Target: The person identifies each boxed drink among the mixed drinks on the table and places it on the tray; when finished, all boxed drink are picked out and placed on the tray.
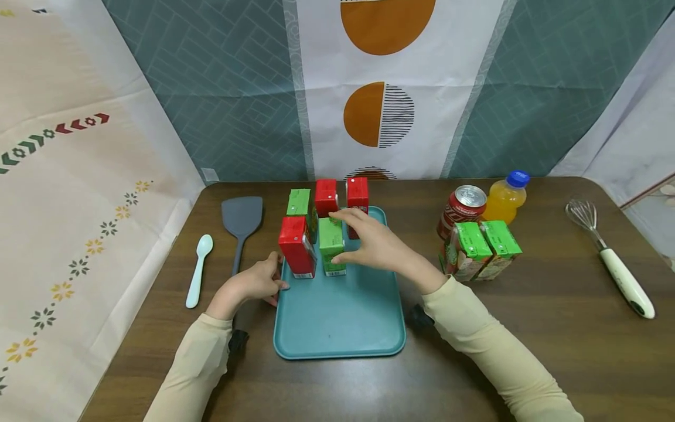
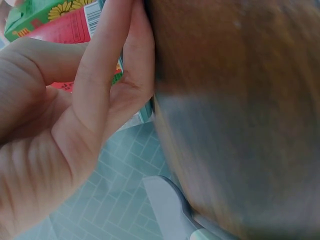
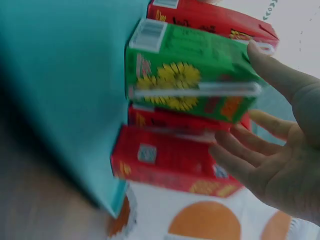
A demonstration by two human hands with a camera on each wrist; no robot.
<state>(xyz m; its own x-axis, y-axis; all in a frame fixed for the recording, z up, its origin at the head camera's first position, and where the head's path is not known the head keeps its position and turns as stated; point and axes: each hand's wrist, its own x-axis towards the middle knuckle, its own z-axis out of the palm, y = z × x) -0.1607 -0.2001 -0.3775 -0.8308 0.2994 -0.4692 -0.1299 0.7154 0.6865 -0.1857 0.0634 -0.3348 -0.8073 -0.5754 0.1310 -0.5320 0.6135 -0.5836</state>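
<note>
A teal tray lies on the table with several red and green drink cartons upright on its far half. My left hand holds the tray's left rim, thumb over the edge and fingers along the outside, beside the front red carton. Over the front green carton is my right hand, its fingers spread. In the right wrist view the thumb is by that carton's top, while the other fingers stand off near the red cartons behind it. Farther back is another green carton.
Right of the tray stand two green cartons, a red soda can and an orange drink bottle. A whisk lies far right. To the left lie a grey spatula and a pale spoon.
</note>
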